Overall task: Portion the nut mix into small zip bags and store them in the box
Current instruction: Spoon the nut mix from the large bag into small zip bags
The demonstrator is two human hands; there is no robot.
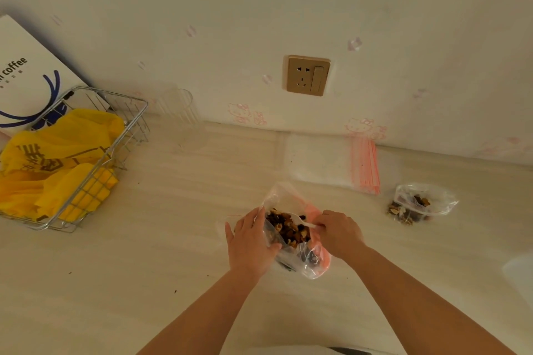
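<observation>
Your left hand (250, 242) grips the zip bag (294, 239) open; your right hand (339, 232) pinches the spoon (301, 222) over its mouth. Nuts may spill between your hands — if the floppy rim folds.

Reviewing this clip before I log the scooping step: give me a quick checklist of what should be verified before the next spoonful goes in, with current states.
1. Left hand holds the zip bag mouth open: ok.
2. Right hand grips the white spoon: ok.
3. Spoon tip inside the bag mouth: ok.
4. Nut mix source bag within reach at right: ok.
5. Spare zip bags by the wall: ok.
6. Storage box in view: cannot tell.
</observation>
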